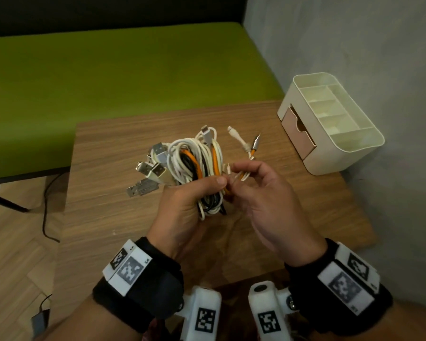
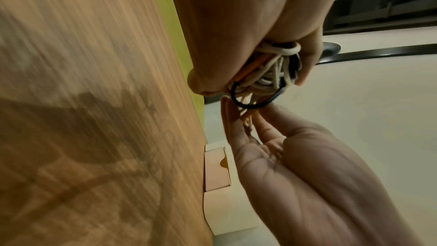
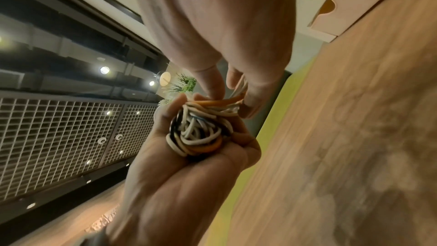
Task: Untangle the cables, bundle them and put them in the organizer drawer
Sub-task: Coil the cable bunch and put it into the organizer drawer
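A small wooden table [image 1: 123, 217] stands in a corner by a grey wall [image 1: 354, 45], with a green bench [image 1: 108, 70] behind it.

Over the middle of the table a person holds a bunch of cables [image 1: 194, 163], white, orange and black, all looped together. The left hand [image 1: 182, 207] has its fingers and thumb curled round the lower part of the loops. The flat metal plugs [image 1: 148, 173] stick out to the left side. The right hand [image 1: 268, 200] pinches a few loose ends [image 1: 244, 148], white and orange, between thumb and fingertips, just beside the left thumb. The small plugs on those ends point up and away.

It looks like the bundling step. The loops are gathered, and I think the loose ends must next go round the bunch to tie it. That needs the left hand to keep a firm hold so the loops do not spring open, while the right hand winds the ends tight.

The cream organizer [image 1: 349, 143] sits at the far right of the table, against the wall. Its pink drawer [image 1: 295, 134] is pulled out only a little, so I think it must open more before the bunch fits. Nothing lies between the hands and the drawer. A dark cord [image 1: 44, 207] trails on the floor to the left.
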### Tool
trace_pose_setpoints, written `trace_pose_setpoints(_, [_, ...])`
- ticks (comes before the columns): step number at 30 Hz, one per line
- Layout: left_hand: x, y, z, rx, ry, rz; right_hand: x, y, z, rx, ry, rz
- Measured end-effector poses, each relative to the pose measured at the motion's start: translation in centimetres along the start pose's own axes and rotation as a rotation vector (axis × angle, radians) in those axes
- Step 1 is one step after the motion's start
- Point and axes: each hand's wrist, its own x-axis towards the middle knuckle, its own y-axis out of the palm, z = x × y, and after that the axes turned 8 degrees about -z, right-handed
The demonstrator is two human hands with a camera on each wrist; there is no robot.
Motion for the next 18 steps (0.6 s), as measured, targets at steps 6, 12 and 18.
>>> trace_pose_setpoints(6, [0.2, 0.06, 0.08, 0.063, 0.064, -0.081, -0.24, -0.34, 0.42, -0.128, -0.165, -0.086])
trace_pose_setpoints(12, [-0.07, 0.49, 0.24, 0.1, 0.086, -0.088, 0.01, -0.11, 0.31, -0.016, -0.18, -0.183])
trace_pose_setpoints(18, [0.41, -0.21, 0.32, 0.179, 0.076, -0.096, -0.05, -0.11, 0.73, -0.198, -0.179, -0.085])
